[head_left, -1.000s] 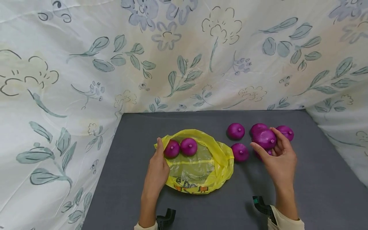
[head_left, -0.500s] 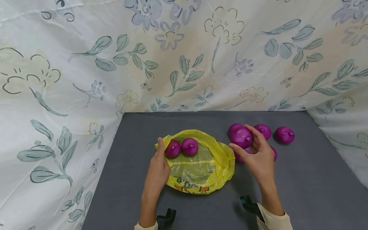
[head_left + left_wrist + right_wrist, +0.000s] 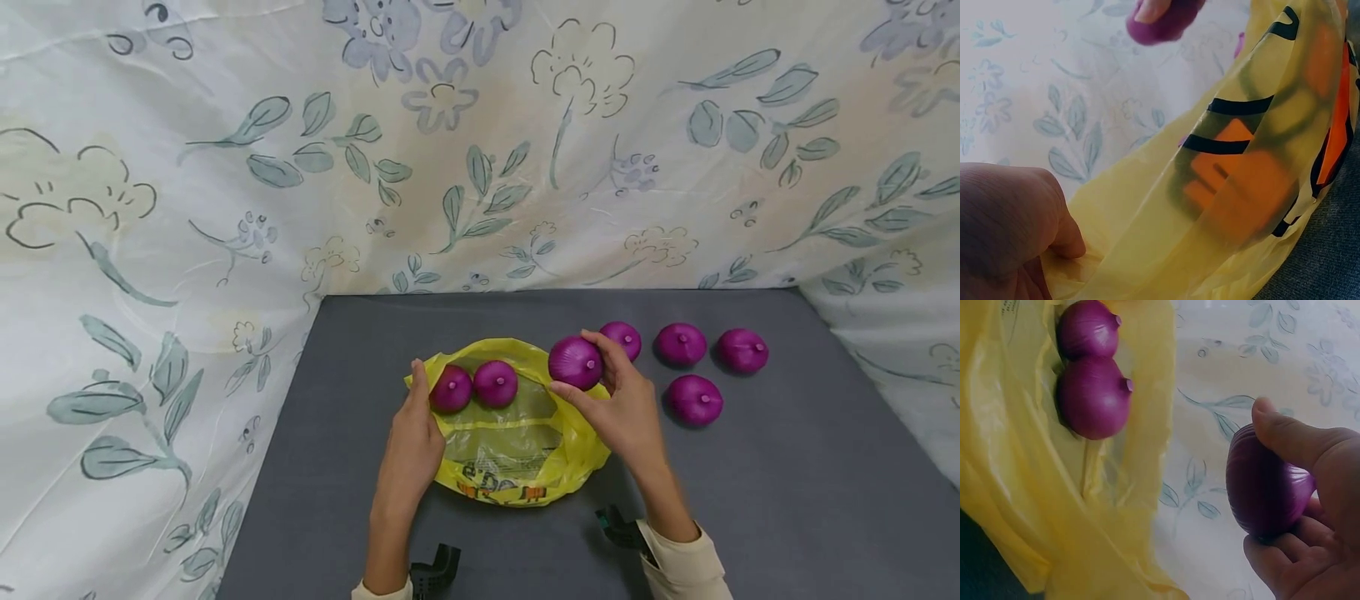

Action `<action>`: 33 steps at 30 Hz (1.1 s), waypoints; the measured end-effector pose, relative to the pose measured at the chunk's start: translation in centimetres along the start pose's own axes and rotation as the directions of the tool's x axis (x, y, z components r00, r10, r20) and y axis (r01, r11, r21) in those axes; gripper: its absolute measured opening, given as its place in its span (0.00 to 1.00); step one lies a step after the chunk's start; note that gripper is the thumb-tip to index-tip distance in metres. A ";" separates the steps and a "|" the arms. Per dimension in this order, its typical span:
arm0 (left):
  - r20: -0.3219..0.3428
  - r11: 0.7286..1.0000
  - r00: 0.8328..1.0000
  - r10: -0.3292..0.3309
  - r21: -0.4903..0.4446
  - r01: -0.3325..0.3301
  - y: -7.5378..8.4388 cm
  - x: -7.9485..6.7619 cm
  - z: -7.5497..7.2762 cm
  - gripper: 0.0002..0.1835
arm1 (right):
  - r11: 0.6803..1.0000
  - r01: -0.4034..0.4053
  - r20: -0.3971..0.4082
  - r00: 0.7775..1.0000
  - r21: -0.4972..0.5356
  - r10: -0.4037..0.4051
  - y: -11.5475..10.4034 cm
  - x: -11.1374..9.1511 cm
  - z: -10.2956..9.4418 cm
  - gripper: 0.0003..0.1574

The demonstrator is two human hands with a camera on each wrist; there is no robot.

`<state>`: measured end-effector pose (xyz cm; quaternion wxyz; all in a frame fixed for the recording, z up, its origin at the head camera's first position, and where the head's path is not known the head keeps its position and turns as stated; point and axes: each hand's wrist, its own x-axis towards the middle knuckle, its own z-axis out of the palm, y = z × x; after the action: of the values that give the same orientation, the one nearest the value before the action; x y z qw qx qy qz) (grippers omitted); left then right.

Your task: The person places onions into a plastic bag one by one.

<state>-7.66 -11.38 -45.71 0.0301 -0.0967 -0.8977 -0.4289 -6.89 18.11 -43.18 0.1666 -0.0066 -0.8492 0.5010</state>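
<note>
A yellow plastic bag (image 3: 555,479) lies on the dark table with its mouth spread wide. Its left rim is gripped by my left hand (image 3: 411,442), thumb side up; the left wrist view shows the fingers (image 3: 1069,234) on the folded plastic. Two red onions, one at the left (image 3: 452,388) and one beside it (image 3: 495,383), sit inside against the far left wall. Between thumb and fingertips my right hand (image 3: 626,408) holds another red onion (image 3: 575,362), raised over the bag's right rim. In the right wrist view this onion (image 3: 1266,484) is clear of the bag.
Several more red onions rest on the grey table (image 3: 810,467) right of the bag, such as a near one (image 3: 694,400) and a far right one (image 3: 742,351). Floral cloth (image 3: 480,167) hangs behind and along the sides. Black mounts (image 3: 437,568) are on the wrists.
My right hand has carried its onion leftward from over the loose onions to the bag's right rim. My left hand and the two bagged onions have stayed in place.
</note>
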 end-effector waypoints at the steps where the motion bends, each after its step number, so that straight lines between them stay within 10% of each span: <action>1: -0.001 1.000 1.000 -0.001 0.002 0.001 0.0 0.0 0.0 0.41 | 1.000 0.004 0.005 1.000 -0.006 -0.003 0.0 0.0 0.2 0.52; 33: 0.000 1.000 1.000 -0.004 0.017 0.004 0.0 0.1 0.2 0.41 | 0.965 0.011 0.151 0.988 -0.263 0.029 2.3 1.2 5.1 0.54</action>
<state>-7.72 -11.21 -45.79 0.0300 -0.0950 -0.9014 -0.4213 -9.87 15.16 -47.10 0.0962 0.0060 -0.9184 0.3838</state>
